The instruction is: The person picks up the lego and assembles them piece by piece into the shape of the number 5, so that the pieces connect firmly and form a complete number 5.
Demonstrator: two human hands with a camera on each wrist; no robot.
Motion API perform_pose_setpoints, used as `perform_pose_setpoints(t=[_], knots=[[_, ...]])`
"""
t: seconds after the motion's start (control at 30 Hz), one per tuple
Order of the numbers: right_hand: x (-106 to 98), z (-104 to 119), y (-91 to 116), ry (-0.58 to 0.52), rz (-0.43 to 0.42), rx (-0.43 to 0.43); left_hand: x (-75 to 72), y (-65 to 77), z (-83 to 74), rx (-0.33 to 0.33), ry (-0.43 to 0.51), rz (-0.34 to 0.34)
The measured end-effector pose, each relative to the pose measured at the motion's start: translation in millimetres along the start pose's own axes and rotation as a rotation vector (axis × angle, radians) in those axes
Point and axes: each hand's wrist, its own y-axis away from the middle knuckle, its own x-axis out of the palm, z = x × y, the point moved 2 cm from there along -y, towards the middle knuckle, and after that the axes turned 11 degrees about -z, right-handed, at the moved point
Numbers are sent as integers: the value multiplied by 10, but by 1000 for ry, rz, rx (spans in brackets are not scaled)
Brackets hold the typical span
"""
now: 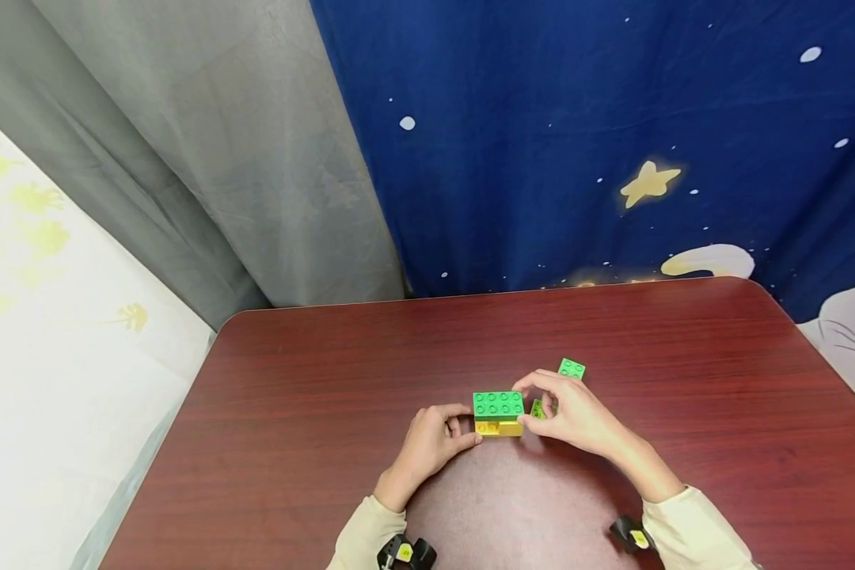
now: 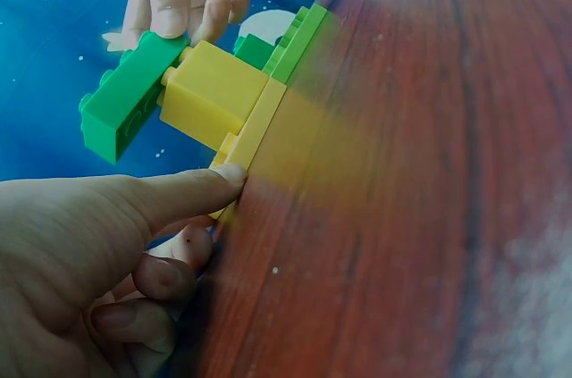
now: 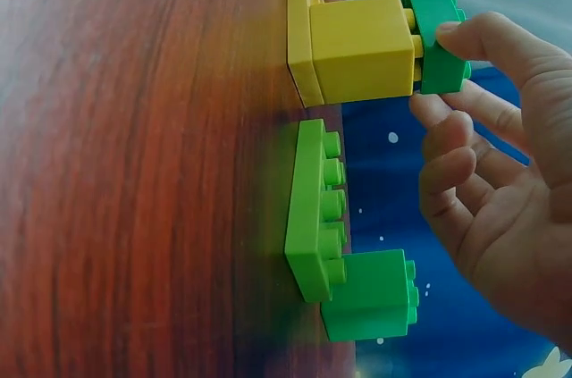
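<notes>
My right hand (image 1: 577,416) pinches one end of a long green brick (image 1: 498,405) between thumb and fingers. That brick lies across the studs of a square yellow block (image 3: 362,47), slightly tilted, with studs still showing beneath it. Under the block is a flat yellow plate (image 2: 259,123) with a few bare studs at its left end. My left hand (image 1: 427,443) pinches this plate by that end, low at the tabletop, thumb on the near side. In the head view the green brick hides most of the yellow block.
A lime green studded plate (image 3: 307,217) lies flat just right of the yellow pieces, partly behind my right hand in the head view. Beyond it stands a small green brick (image 1: 572,367). The reddish-brown table (image 1: 313,412) ends at curtains (image 1: 541,158).
</notes>
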Motion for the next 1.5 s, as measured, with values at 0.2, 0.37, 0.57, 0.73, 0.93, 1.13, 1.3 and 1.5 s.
perform_pose_setpoints(t=[0.2, 0.37, 0.57, 0.73, 0.93, 1.13, 1.3, 1.5], knots=[[2, 6, 5, 37, -23, -36, 4, -2, 0, -3, 7, 7], [6, 19, -5, 50, -32, -47, 0, -7, -1, -4, 12, 7], [22, 23, -6, 56, -42, -59, -4, -8, -4, -12, 11, 6], [32, 46, -20, 90, -50, -81, -3, -8, 0, -12, 15, 1], [65, 87, -67, 135, -27, -54, 1, -7, 16, -17, 21, 0], [87, 112, -108, 147, 6, -21, -12, -9, 8, -12, 32, 7], [101, 89, -100, 140, 4, -14, -25, -12, -29, 40, 67, -10], [103, 61, -85, 119, -10, -14, 30, -37, -102, 45, 299, -63]])
